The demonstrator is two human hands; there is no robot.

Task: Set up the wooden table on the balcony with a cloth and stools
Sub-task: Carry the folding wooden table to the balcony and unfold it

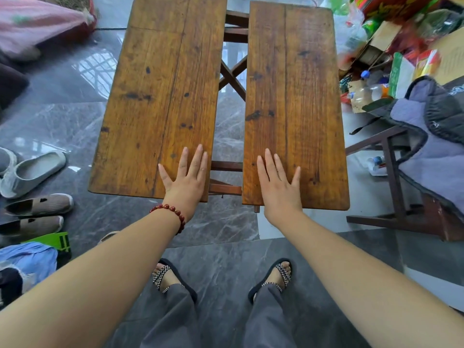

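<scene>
Wooden table (160,96) under flat left hand (187,179)

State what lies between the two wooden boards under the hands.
Only a gap between the left board and right board, showing crossed braces, rails and floor; head view.

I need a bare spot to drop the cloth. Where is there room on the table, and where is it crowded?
Both leaves are bare beyond the left hand and right hand: left leaf, right leaf. The gap between them is open down to the frame. The floor is crowded left with shoes, right with boxes and a chair.
</scene>
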